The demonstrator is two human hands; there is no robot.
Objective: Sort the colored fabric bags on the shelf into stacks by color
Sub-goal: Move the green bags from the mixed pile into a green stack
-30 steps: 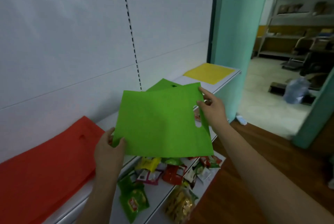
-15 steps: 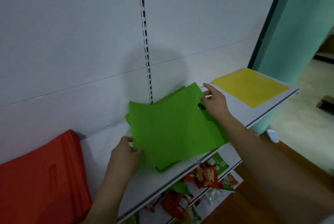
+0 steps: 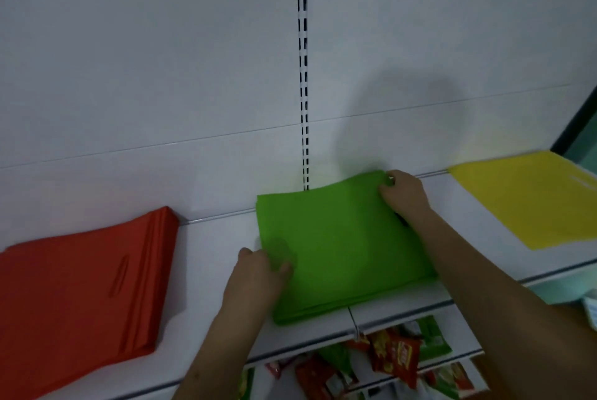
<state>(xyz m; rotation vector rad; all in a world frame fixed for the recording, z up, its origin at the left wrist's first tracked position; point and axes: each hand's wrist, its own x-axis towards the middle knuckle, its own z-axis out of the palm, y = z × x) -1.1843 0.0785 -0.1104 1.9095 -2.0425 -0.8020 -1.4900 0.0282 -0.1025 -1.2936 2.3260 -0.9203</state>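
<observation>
Step in hand: we judge we are squaring the green stack point(image 3: 342, 244) on the shelf point(image 3: 213, 238), mid-shelf, reaching from back wall to front edge.
Left hand point(image 3: 258, 273): our grip pinches the stack's near left corner, thumb on top.
Right hand point(image 3: 403, 196): our grip curls over the far right corner, by the back wall.
Other stacks: red stack point(image 3: 80, 286) toward the shelf's left end, yellow stack point(image 3: 529, 199) toward the right end, both well apart from green.
Next move: we would let go with both hands once the edges line up, then look for unsorted bags; none show here.
Below: snack packets point(image 3: 397, 357) on the lower shelf.
</observation>
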